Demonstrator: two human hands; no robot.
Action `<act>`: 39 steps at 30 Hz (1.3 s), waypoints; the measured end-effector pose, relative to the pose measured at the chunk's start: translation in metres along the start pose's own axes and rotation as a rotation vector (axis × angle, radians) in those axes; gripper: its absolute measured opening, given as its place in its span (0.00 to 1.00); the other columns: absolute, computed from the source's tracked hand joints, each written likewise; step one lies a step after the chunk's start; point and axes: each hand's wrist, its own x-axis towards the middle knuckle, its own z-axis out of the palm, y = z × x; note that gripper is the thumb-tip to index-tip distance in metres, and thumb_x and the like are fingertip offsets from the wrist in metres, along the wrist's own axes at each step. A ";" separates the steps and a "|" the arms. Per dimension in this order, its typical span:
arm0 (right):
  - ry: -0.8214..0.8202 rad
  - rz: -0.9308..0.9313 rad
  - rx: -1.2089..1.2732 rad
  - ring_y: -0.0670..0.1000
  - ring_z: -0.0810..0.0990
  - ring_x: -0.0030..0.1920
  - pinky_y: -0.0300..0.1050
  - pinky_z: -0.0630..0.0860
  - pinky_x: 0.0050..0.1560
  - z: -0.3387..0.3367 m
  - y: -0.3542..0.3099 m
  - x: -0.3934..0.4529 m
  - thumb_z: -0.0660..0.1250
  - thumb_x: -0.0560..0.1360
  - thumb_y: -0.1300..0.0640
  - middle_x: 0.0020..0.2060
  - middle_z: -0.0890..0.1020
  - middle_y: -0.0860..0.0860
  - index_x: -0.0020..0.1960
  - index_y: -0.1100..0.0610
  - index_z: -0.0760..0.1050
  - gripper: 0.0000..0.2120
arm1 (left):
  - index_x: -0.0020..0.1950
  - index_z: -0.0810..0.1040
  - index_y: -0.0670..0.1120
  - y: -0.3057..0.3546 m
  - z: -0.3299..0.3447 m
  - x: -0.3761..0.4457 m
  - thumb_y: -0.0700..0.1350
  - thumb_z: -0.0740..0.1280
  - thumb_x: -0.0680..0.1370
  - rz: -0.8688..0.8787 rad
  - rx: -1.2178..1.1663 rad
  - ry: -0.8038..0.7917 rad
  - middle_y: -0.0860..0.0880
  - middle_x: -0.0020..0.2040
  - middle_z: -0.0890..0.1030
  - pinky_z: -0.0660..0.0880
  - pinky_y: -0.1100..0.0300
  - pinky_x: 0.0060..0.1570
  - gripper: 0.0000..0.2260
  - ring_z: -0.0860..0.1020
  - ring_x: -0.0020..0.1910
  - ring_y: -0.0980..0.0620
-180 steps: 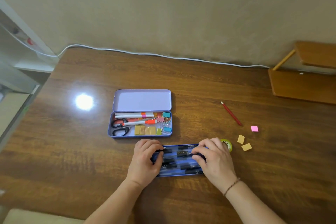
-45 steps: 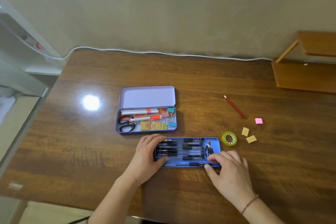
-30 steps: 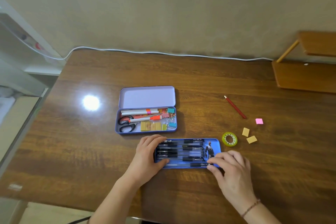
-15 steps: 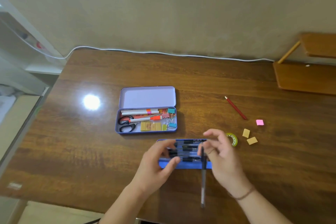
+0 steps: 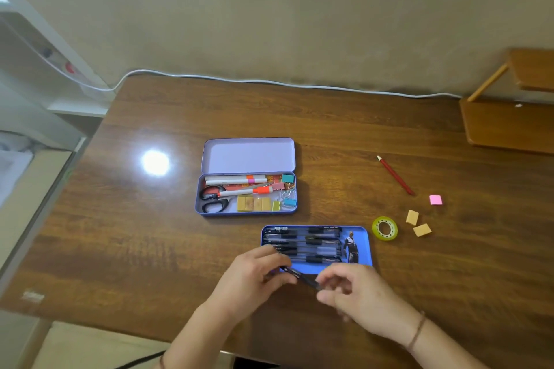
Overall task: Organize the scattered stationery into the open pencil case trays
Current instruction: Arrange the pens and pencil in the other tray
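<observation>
A blue pencil tray (image 5: 358, 232) with several black pens lies near the table's front. Just in front of it my left hand (image 5: 254, 275) and my right hand (image 5: 356, 293) both pinch one black pen (image 5: 302, 276), held slanted between them above the table. Behind, an open lilac pencil case (image 5: 248, 156) holds markers, scissors, binder clips and erasers. To the right lie a red pencil (image 5: 395, 175), a pink eraser (image 5: 435, 199), two tan erasers (image 5: 417, 223) and a green tape roll (image 5: 385, 228).
A white cable (image 5: 269, 82) runs along the wall at the table's back edge. A wooden shelf (image 5: 509, 126) stands at the far right. The table's left edge drops off beside a white frame (image 5: 45, 75).
My right hand lifted a black pen out of the blue tray. It hung upright half a second ago; now both hands hold it slanted, and the tray is uncovered.
</observation>
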 end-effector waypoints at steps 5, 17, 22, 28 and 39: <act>0.351 -0.335 -0.517 0.38 0.74 0.46 0.33 0.72 0.47 0.007 0.030 0.000 0.71 0.72 0.49 0.42 0.78 0.37 0.47 0.47 0.80 0.05 | 0.49 0.84 0.48 -0.006 0.001 0.001 0.57 0.68 0.76 0.045 0.147 0.082 0.55 0.45 0.79 0.77 0.61 0.44 0.13 0.77 0.45 0.57; 0.632 -0.432 -0.715 0.48 0.77 0.43 0.42 0.76 0.39 0.019 0.044 0.022 0.76 0.68 0.58 0.41 0.79 0.43 0.45 0.49 0.82 0.08 | 0.48 0.83 0.52 -0.016 0.011 -0.005 0.54 0.66 0.76 -0.027 0.324 0.192 0.57 0.45 0.78 0.71 0.55 0.48 0.09 0.71 0.47 0.54; 0.643 -0.363 -0.665 0.46 0.77 0.44 0.41 0.73 0.43 0.019 0.042 0.027 0.76 0.67 0.55 0.41 0.78 0.42 0.45 0.48 0.80 0.09 | 0.47 0.81 0.53 -0.019 0.010 -0.006 0.52 0.66 0.76 -0.056 0.335 0.155 0.58 0.47 0.77 0.72 0.53 0.49 0.06 0.71 0.48 0.53; 0.622 -0.353 -0.664 0.46 0.78 0.42 0.42 0.75 0.41 0.025 0.038 0.035 0.75 0.68 0.52 0.40 0.77 0.42 0.45 0.48 0.78 0.09 | 0.48 0.80 0.55 -0.016 0.011 -0.005 0.55 0.69 0.73 -0.095 0.360 0.120 0.58 0.49 0.76 0.69 0.56 0.52 0.07 0.70 0.50 0.54; 0.565 -0.363 -0.625 0.43 0.76 0.38 0.38 0.74 0.38 0.022 0.040 0.039 0.75 0.68 0.51 0.37 0.76 0.40 0.41 0.46 0.76 0.08 | 0.49 0.82 0.54 -0.016 0.011 -0.002 0.54 0.69 0.73 -0.091 0.402 0.097 0.58 0.46 0.77 0.70 0.57 0.49 0.08 0.71 0.47 0.54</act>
